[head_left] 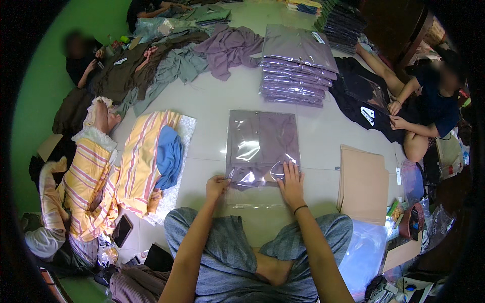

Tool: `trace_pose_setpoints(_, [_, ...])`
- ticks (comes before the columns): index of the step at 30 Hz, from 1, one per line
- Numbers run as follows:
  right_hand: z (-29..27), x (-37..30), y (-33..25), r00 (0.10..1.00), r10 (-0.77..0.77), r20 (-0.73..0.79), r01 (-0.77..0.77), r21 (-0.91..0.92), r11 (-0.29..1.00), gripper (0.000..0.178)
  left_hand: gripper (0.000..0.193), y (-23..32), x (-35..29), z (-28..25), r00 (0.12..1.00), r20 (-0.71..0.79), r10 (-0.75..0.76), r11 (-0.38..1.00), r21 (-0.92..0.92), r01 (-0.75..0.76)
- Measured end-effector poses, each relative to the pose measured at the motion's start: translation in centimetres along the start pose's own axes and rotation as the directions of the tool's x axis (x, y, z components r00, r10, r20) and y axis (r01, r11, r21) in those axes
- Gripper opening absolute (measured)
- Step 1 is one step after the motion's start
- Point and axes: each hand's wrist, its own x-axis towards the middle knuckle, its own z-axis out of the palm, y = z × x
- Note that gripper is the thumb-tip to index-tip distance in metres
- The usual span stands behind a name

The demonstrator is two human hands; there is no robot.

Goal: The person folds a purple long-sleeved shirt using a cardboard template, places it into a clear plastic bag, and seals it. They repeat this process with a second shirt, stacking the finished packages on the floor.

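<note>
A folded purple-grey garment [275,134] lies flat on the floor in front of me, inside a clear plastic bag [247,151]. Part of the cloth shows at the bag's near edge. My left hand [217,187] pinches the bag's near left corner between closed fingers. Flat on the near right part of the bag rests my right hand [291,183], fingers stretched out. The bag's clear flap [255,206] extends from the near edge toward my crossed legs.
Beyond it rises a stack of bagged purple garments [293,81]. Brown cardboard sheets [364,184] and clear plastic bags [366,252] lie to the right. Striped yellow cloth [144,156] and a phone [122,231] lie left. A person [429,101] handles black garments at right; others sit far left.
</note>
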Motion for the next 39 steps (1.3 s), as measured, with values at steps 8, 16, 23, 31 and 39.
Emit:
trace_pose_setpoints(8, [-0.2, -2.0, -7.5, 0.898, -0.421, -0.127, 0.435, 0.400, 0.807, 0.022, 0.018, 1.2, -2.5, -3.1, 0.870, 0.290, -0.398, 0.914, 0.045, 0.403])
trace_pose_setpoints(16, [2.4, -4.2, -13.0, 0.877, -0.457, -0.146, 0.470, 0.455, 0.756, 0.012, 0.011, 1.7, -3.7, -2.8, 0.859, 0.241, -0.452, 0.889, 0.044, 0.456])
trace_pose_setpoints(23, [4.1, -4.7, -14.3, 0.920, -0.377, -0.107, 0.388, 0.389, 0.836, 0.013, 0.013, 0.3, -3.3, -2.9, 0.889, 0.243, -0.389, 0.921, 0.094, 0.378])
trace_pose_setpoints(31, [4.4, -4.8, -15.0, 0.896, -0.445, -0.005, 0.439, 0.163, 0.883, 0.013, 0.012, 1.2, -3.4, -2.1, 0.930, 0.119, -0.348, 0.827, 0.507, 0.245])
trace_pose_setpoints(39, [3.3, -4.8, -13.5, 0.854, -0.505, -0.124, 0.509, 0.398, 0.763, 0.009, 0.019, -2.5, -0.9, -2.7, 0.938, 0.345, -0.030, 0.419, 0.856, -0.301])
